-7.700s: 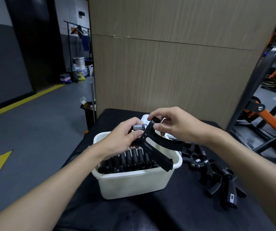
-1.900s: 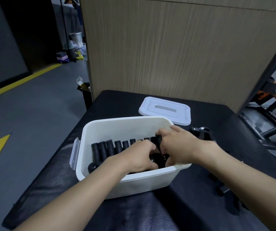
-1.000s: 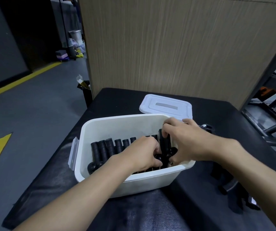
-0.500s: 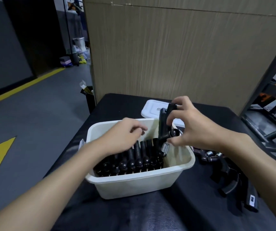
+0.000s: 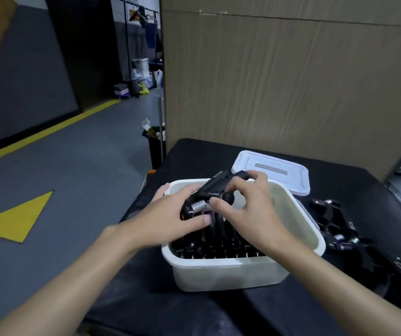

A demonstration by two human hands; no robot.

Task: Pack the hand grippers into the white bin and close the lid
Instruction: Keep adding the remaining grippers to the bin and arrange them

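Grey floor (image 5: pixel 73 185) with yellow markings on the left; black table (image 5: pixel 194 154) set against a wood-panel wall.

Left hand (image 5: pixel 170 219): thumb and fingers closed round the spring end of one hand gripper (image 5: pixel 212 190), thumb just below the spring (image 5: pixel 199 205).

Gripper is held above the white bin (image 5: pixel 218 270), over its left half and clear of the contents. Its long axis runs from the spring end, low and left, up and away to the handle tips, high and right.

Right hand (image 5: pixel 248 212): fingers curled over the handle tips, thumb pressed near the knob. Both hands clamp it, and the right one has the longer lever.

Bin contents: a row of packed grippers (image 5: pixel 209 248), black, standing close together along the near wall. The right and far parts look bare. Judgement: the gripper must be turned upright to slot in beside the row.

Lid (image 5: pixel 272 170) lies flat behind the bin, off.

Loose grippers (image 5: pixel 335 229) lie heaped on the table right of the bin, not yet packed.
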